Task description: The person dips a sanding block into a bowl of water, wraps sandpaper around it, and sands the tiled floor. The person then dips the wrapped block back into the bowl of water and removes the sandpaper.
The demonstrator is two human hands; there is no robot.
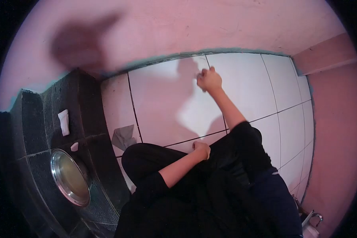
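My right hand (209, 80) is stretched out over the white tiled floor (242, 91), near the foot of the pink wall. Its fingers are curled closed, and I cannot make out whether something small is in them. Close to my body, my left hand (202, 150) is closed in a fist beside my folded leg. Whatever it holds, if anything, is hidden. A grey piece of cloth or paper (124, 137) lies on the floor to the left of my knee.
Dark tiled steps (92, 115) rise on the left. On them are a metal bowl (55, 172) of cloudy liquid, a folded white cloth-like piece (63, 122) and a small whitish block (74, 146). Pink walls (178, 27) bound the floor. Partly seen objects (310, 222) stand at lower right.
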